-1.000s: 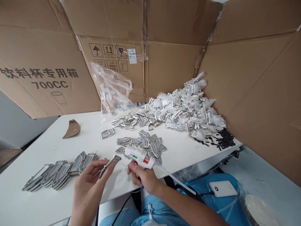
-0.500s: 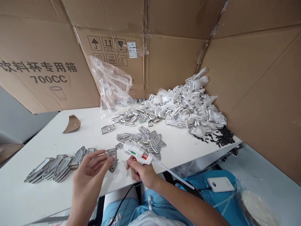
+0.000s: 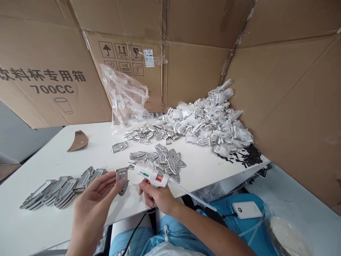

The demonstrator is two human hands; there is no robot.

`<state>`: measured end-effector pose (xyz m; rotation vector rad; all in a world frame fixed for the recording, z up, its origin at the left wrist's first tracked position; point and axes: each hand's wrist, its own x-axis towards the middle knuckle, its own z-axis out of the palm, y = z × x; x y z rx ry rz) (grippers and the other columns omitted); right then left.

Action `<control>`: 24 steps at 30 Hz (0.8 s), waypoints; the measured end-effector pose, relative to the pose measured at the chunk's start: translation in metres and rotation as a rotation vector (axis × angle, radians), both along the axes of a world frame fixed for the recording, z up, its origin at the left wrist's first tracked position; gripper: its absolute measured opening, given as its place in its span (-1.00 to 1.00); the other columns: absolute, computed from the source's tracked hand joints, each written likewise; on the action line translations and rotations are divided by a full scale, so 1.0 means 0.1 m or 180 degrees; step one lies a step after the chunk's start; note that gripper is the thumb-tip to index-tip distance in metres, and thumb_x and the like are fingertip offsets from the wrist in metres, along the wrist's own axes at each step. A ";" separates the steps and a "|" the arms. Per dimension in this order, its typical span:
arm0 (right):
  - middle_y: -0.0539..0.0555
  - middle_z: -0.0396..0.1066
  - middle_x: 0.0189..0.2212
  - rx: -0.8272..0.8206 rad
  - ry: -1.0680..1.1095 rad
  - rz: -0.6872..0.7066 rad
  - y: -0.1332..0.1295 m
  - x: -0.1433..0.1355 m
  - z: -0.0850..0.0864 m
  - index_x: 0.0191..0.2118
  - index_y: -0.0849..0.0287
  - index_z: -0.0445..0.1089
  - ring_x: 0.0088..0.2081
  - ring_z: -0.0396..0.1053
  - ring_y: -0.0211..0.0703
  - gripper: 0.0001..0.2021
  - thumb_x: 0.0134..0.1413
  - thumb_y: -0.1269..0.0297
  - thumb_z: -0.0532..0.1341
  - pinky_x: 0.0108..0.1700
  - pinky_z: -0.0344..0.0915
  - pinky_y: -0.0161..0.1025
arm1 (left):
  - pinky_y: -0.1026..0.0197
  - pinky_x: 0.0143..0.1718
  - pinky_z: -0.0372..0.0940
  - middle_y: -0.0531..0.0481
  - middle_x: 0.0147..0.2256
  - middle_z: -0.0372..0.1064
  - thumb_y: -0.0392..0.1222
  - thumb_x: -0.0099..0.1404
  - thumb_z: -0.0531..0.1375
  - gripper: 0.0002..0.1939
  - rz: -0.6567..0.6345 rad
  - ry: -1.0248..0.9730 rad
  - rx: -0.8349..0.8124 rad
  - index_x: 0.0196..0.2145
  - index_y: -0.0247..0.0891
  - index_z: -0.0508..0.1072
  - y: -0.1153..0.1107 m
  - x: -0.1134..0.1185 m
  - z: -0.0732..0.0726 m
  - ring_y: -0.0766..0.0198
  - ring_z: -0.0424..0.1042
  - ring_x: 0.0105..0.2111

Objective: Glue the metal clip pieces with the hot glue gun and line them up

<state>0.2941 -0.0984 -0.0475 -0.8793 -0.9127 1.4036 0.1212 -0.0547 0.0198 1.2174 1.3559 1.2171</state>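
From my distant post I am gripping a grey metal buckle [image 3: 122,177] in the left hand [image 3: 94,202], the thumb pressing on its front and the fingers lying behind, its squared end pointing far and its rounded end pointing near. I am seeing it over the near middle of the white surface [image 3: 97,151], though I cannot tell whether its lower end is touching. With the right hand [image 3: 158,196] I am grasping a white glue gun [image 3: 149,174], which is pointing left, its front just beside the buckle; a pale glue stick [image 3: 191,196] is jutting from its rear toward the near right. Left of the left hand, stacked buckles [image 3: 62,192] are leaning in an overlapping row. Beyond the gun, a loose heap of buckles [image 3: 170,161] is lying flat, and a single buckle [image 3: 119,147] is resting farther left. At the far right, plastic-wrapped pieces [image 3: 213,121] are piling up against the cardboard [image 3: 191,74], with small black strips [image 3: 252,156] scattering nearby. A brown scrap [image 3: 78,141] is lying at far left, and a clear plastic bag [image 3: 125,96] is slumping against the cardboard.
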 end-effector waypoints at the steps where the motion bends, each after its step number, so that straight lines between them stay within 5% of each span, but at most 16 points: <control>1: -0.19 0.19 -0.78 -0.0003 -0.0016 0.0011 0.00 0.00 -0.01 -0.37 0.16 0.43 -0.72 0.09 -0.35 -0.58 0.22 -0.13 0.34 -0.57 0.19 -0.34 | -0.01 0.11 0.55 -0.12 -0.11 0.66 0.10 -0.10 0.60 -0.33 0.0013 0.0017 -0.0021 -0.05 -0.22 0.63 0.00 0.00 -0.01 -0.11 0.61 0.02; 9: -0.18 0.21 -0.77 -0.0082 -0.0174 0.0086 -0.03 0.02 0.00 -0.36 0.16 0.43 -0.71 0.11 -0.34 -0.57 0.24 -0.15 0.33 -0.53 0.20 -0.33 | 0.04 0.03 0.53 -0.09 -0.17 0.64 0.19 -0.06 0.56 -0.35 0.0063 0.0188 0.0003 -0.08 -0.19 0.62 0.01 -0.01 -0.06 -0.04 0.61 -0.05; 17: -0.17 0.22 -0.77 -0.0175 -0.0205 0.0112 -0.01 0.01 0.00 -0.37 0.15 0.44 -0.70 0.13 -0.33 -0.55 0.21 -0.19 0.35 -0.53 0.23 -0.32 | 0.25 -0.30 0.48 -0.09 -0.21 0.63 0.22 -0.02 0.54 -0.36 0.0126 0.0051 0.0041 -0.08 -0.19 0.62 0.04 -0.01 -0.09 0.06 0.58 -0.13; 24: -0.17 0.23 -0.75 -0.0165 -0.0225 0.0011 -0.06 -0.04 -0.06 -0.35 0.15 0.43 -0.69 0.12 -0.33 -0.54 0.19 -0.20 0.36 -0.53 0.22 -0.32 | 0.14 -0.20 0.50 -0.15 -0.19 0.63 0.20 0.09 0.51 -0.40 -0.0162 0.0144 0.0219 -0.05 -0.24 0.60 0.03 -0.07 -0.17 0.01 0.61 -0.14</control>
